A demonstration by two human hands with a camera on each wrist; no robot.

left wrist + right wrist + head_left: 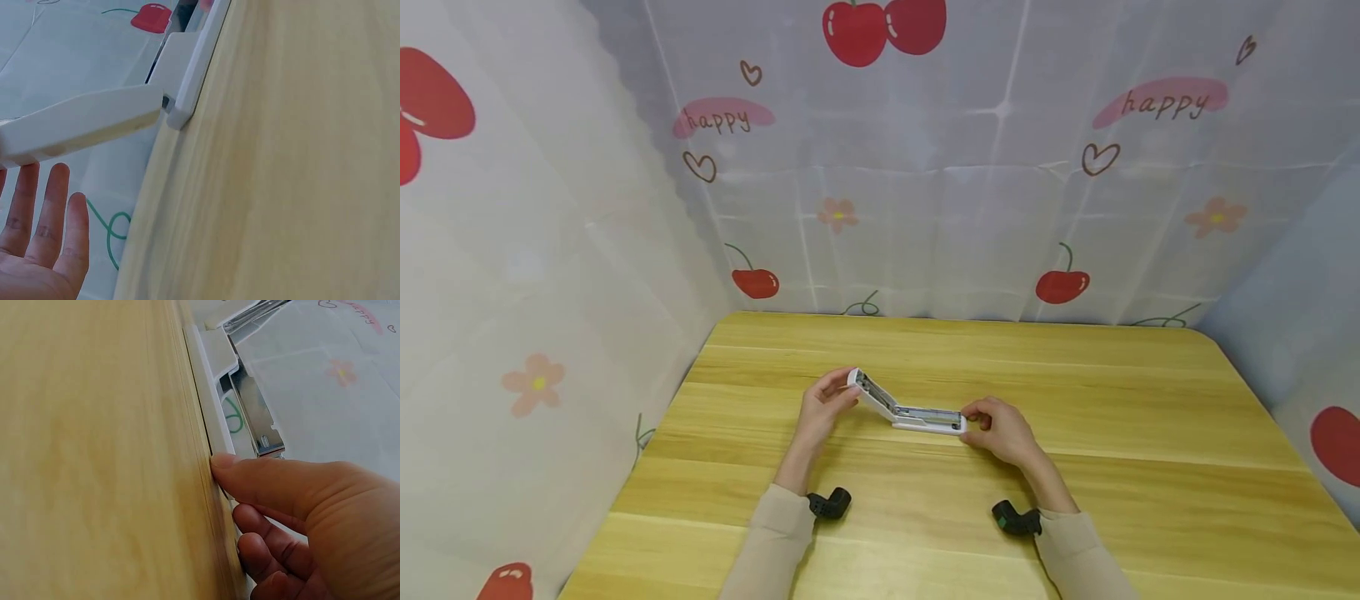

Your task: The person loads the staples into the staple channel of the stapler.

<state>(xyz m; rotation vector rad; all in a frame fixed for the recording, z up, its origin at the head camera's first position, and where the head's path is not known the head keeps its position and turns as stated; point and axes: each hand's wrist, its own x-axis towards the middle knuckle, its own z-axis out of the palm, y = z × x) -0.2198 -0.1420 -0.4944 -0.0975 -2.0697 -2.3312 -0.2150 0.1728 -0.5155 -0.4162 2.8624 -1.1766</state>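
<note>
A white stapler (927,427) is opened wide at its hinge, its metal staple channel facing up. My left hand (820,410) holds the end of the raised upper arm, which slants up to the left. In the left wrist view several fingers (53,225) extend below that arm; the thumb is out of sight. At the other end my right hand (1006,433) pinches the tip of the stapler's base, which lies low over the table. The right wrist view shows the thumb (269,478) on the base's edge, with other fingers curled beneath.
The wood-grain table (1120,517) extends around both hands. Behind it hangs a pale curtain (925,233) printed with cherries, and similar sheets close off the left and right sides. A black wrist camera (831,504) sits on the left sleeve, another black camera (1015,518) on the right.
</note>
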